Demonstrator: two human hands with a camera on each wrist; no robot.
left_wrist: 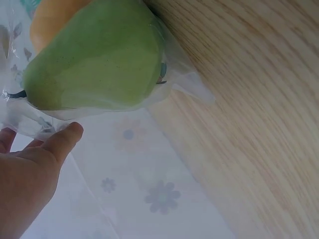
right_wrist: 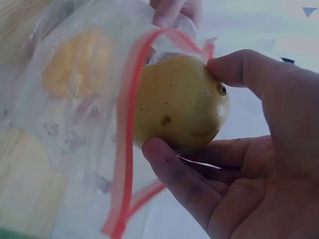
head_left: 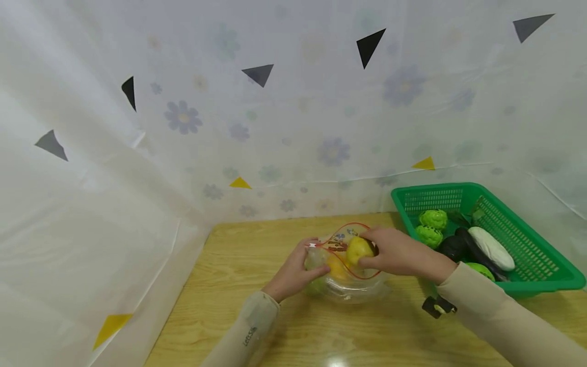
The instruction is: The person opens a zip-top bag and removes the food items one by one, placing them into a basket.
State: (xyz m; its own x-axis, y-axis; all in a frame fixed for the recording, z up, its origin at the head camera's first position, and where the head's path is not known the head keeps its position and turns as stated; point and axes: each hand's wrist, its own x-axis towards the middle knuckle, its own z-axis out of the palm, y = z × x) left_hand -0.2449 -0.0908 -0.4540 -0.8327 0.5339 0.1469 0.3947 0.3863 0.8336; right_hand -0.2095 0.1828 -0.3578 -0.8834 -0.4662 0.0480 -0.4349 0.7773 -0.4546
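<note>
My left hand pinches the rim of a clear zip bag by its white slider, at the middle of the table. The bag's red-edged mouth gapes open. With thumb and fingers my right hand grips a yellow pear, whose far end is in the mouth. Inside the bag lie an orange-yellow fruit and a green pear with a dark stem. In the left wrist view only part of the left hand shows, beneath the green pear.
A green plastic basket stands on the right of the wooden table. It holds round green vegetables, a long white vegetable and dark eggplants. Behind hangs a flower-patterned white sheet.
</note>
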